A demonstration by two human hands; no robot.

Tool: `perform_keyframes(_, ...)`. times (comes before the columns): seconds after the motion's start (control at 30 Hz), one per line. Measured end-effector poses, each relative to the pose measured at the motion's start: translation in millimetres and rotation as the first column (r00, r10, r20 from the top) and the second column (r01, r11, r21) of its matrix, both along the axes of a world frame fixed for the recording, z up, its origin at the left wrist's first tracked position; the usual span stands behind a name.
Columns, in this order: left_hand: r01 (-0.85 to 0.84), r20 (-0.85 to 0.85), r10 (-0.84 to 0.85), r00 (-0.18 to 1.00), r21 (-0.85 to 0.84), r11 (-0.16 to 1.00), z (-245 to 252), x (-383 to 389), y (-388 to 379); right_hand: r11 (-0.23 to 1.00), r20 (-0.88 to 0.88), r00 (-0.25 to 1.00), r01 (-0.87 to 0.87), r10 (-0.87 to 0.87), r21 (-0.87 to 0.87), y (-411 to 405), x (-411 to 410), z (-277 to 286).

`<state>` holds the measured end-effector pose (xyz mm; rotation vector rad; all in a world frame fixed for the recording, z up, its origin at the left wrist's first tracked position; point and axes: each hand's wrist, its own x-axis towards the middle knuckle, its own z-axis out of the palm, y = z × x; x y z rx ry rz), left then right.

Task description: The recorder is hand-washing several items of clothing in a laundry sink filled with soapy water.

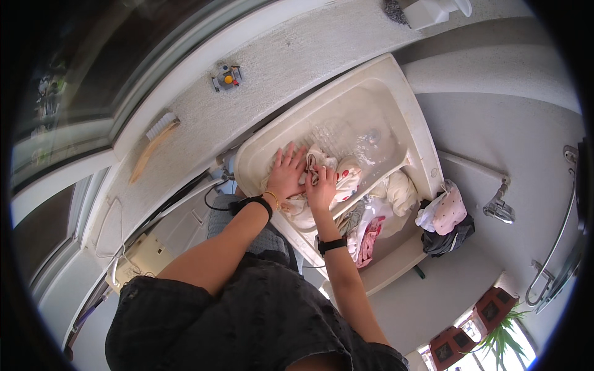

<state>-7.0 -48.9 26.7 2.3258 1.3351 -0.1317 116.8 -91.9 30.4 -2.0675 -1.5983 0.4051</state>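
Observation:
My left hand (285, 175) lies palm down with its fingers spread, pressing on wet cream cloth at the left end of a white two-basin laundry sink (253, 146). Close beside it, my right hand (321, 188) has its fingers bent around a bunched edge of cream fabric with dark trim (314, 167). White cloth with red dots (345, 178) lies just right of that hand. Shallow water stands in this basin around the drain (370, 136). The nearer basin holds a pink garment (370, 241) and bunched cream cloth (400, 192).
A wooden-handled scrub brush (151, 148) and a small toy (227, 78) rest on the ledge behind the sink. Clothes (450, 211) hang over the sink's right corner, near a wall tap (500, 211). A white appliance (178, 232) stands at the left.

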Motion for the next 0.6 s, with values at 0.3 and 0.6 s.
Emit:
perform_keyframes(0.3, 0.069, -0.055, -0.073, 0.996, -0.070, 0.995, 8, 7, 5, 0.995, 0.117, 0.993, -0.013, 0.024, -0.094, 15, 14, -34)
perform_keyframes(0.6, 0.026, -0.143, 0.021, 0.990, 0.316, 0.948, -23, -6, -7, 0.945, 0.174, 0.984, 0.029, 0.030, -0.325, 110, 38, -52)
